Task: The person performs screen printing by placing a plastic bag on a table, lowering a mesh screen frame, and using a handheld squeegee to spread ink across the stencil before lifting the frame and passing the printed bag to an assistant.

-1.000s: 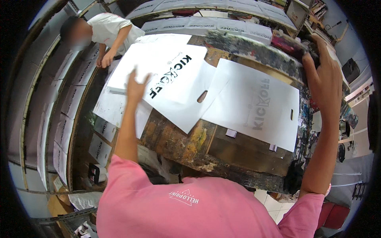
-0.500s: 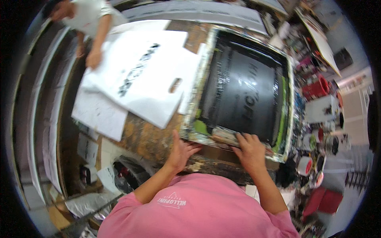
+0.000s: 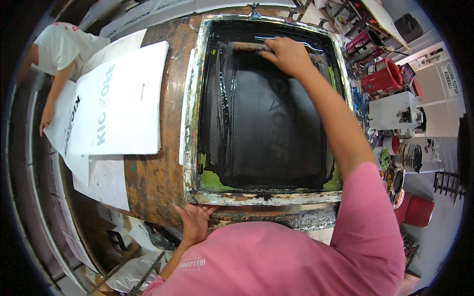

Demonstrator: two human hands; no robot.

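Left hand [image 3: 195, 222] presses open-fingered on the near-left corner of the screen frame [image 3: 190, 123] lying flat on the table [image 3: 158, 177]. Right hand [image 3: 289, 55] grips the squeegee [image 3: 249, 46] at the frame's far edge: ink stroke starting, probably needing an even pull nearward.

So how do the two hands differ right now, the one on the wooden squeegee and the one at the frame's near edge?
The right hand reaches to the far end of the black-inked printing screen, closed in a grip on the wooden squeegee handle. The left hand stays near the body, fingers spread against the paint-crusted frame's near corner, grasping nothing. Both arms wear pink sleeves.
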